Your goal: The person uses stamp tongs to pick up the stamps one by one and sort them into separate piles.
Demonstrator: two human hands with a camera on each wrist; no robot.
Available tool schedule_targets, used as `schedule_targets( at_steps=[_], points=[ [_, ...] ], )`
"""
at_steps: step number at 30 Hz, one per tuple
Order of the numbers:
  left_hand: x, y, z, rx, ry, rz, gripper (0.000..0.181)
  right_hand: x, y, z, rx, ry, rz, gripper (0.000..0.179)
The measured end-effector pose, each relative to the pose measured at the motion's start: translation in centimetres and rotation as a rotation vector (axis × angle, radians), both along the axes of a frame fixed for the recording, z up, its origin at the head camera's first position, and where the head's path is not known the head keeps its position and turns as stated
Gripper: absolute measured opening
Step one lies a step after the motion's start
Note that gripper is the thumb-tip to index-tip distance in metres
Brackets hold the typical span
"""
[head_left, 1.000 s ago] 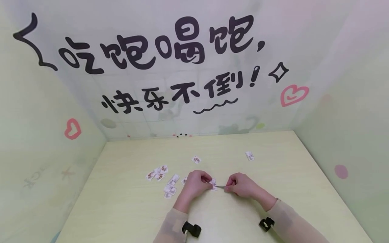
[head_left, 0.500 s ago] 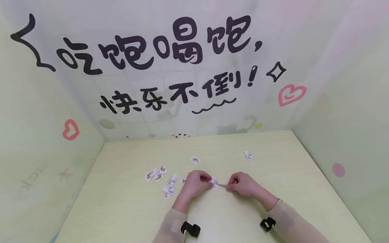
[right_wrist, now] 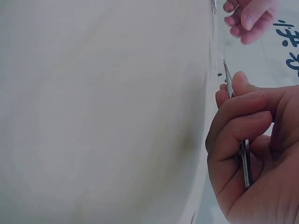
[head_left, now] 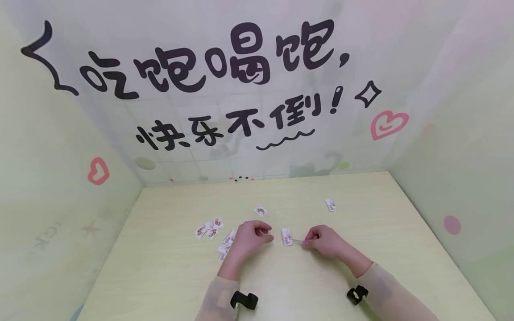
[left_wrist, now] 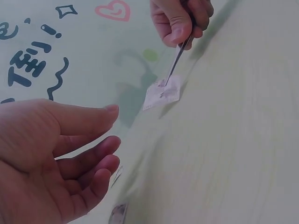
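My right hand [head_left: 325, 240] grips metal tweezers [right_wrist: 245, 161], curled fingers wrapped round the shaft. In the left wrist view, the tips of the tweezers [left_wrist: 176, 61] overlap a small white printed card [left_wrist: 163, 93], whose shadow falls on the table beside it. From the head, this card [head_left: 287, 236] sits between the two hands, nearer the right one. My left hand [head_left: 250, 240] is apart from the card on its left, holding nothing, with the thumb and fingers loosely bent and spread from each other.
Several small printed cards [head_left: 209, 228] lie in a loose cluster at the left of the table [head_left: 160, 267]. More cards [head_left: 225, 245] are partly hidden behind my left hand. Single cards lie farther back, one in the middle [head_left: 260, 210] and one at right [head_left: 331, 205]. Walls enclose three sides.
My left hand has let go of the card's edge and drawn back to the left, its fingers parted. The card now shows whole at the tweezers' tips and has shifted slightly right.
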State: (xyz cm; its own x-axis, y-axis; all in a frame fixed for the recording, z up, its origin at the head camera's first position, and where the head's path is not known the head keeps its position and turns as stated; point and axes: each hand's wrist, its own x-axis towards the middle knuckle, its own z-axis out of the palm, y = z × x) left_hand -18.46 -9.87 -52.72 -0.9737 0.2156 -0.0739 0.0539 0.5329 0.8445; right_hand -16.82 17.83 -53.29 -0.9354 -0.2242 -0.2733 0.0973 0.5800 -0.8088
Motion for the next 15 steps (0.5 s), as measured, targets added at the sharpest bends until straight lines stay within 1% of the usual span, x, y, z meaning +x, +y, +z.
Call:
schedule_targets(
  at_steps=[2,7,11,15],
  points=[
    [0.0,-1.1,0.3,-0.011,0.007,0.031,0.021,-0.1,0.1,0.1,-0.006,0.011,0.004,0.012],
    [0.4,-4.4,0.5,-0.039,0.027,0.102,0.021,-0.3,0.4,0.2,-0.031,0.019,0.003,0.012],
    [0.7,-6.8,0.2,-0.065,0.041,0.147,0.021,-0.5,0.6,0.2,-0.052,0.005,0.002,0.012],
    [0.8,-8.5,-0.2,-0.093,0.052,0.182,0.017,-0.6,0.5,0.2,-0.071,-0.007,0.006,0.012]
  ],
)
